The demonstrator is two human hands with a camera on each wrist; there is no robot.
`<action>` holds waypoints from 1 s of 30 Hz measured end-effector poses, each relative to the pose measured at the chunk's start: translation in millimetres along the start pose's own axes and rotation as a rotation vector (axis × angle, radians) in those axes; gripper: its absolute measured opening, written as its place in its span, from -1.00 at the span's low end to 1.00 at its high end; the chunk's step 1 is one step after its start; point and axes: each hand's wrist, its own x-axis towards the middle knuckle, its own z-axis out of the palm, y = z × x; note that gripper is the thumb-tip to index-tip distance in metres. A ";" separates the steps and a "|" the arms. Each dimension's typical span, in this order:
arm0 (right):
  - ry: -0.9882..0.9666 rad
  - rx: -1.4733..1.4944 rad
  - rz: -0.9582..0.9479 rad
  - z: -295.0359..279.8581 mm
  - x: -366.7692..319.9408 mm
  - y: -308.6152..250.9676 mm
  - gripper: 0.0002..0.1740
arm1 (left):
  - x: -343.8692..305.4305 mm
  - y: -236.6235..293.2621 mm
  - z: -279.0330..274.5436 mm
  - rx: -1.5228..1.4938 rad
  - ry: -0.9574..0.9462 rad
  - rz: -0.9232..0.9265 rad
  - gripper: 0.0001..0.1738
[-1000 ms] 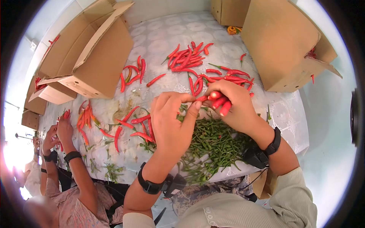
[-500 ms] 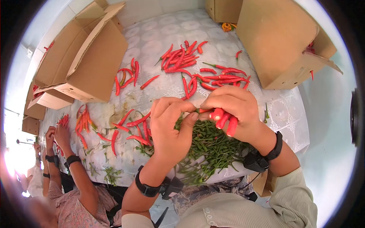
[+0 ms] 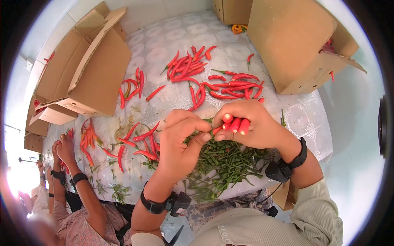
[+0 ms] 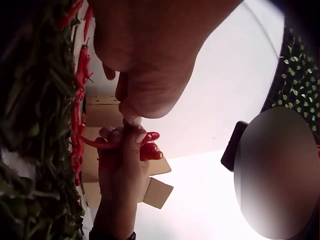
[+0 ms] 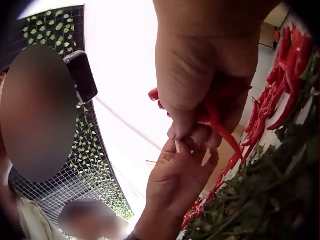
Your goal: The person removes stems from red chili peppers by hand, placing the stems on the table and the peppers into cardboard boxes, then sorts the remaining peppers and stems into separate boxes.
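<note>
Head view: both hands meet above the near part of a table (image 3: 164, 39) covered with a pale patterned sheet. The right hand (image 3: 256, 123) grips a bunch of red chillies (image 3: 235, 125); its fingers are curled around the bunch, and several pale, stemless ends face the camera. A single chilli (image 3: 217, 130) projects from the right hand toward the left hand (image 3: 179, 145). Thumb and forefinger of the left hand are together, pinching the end of the single chilli; the exact contact is partly hidden. The other left fingers are bent.

A pile of green stems (image 3: 230, 164) lies on the table below the hands. Loose red chillies (image 3: 145, 153) lie just beside the left hand. A heap of red chillies (image 3: 184, 67) lies beyond both hands; a second group (image 3: 240, 85) lies beyond the right hand.

One cardboard box (image 3: 100, 74) stands at the left of the table and a larger box (image 3: 283, 49) at the right. A second person's hands (image 3: 63, 151) work at the left edge of the view.

Left and right wrist views: the fingertips of both hands touch. Chilli ends protrude beside the right thumb. One long chilli (image 5: 222, 131) extends from the right hand toward the table.
</note>
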 end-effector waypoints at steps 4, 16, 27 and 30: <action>-0.042 0.330 0.183 -12.0 -0.3 -1.4 -0.73 | -2.2 -3.4 0.5 -0.197 -0.059 -0.074 -0.84; 0.336 -0.624 0.082 -42.6 11.9 59.4 -0.82 | -2.1 6.4 10.8 0.183 0.013 -0.074 -0.80; 0.394 -0.217 0.235 -43.1 18.1 46.0 -0.82 | -1.6 0.9 9.1 0.216 0.035 -0.040 -0.83; 0.261 -0.328 0.211 -60.1 5.6 13.6 -0.77 | -1.6 -1.0 8.7 0.199 0.056 -0.064 -0.84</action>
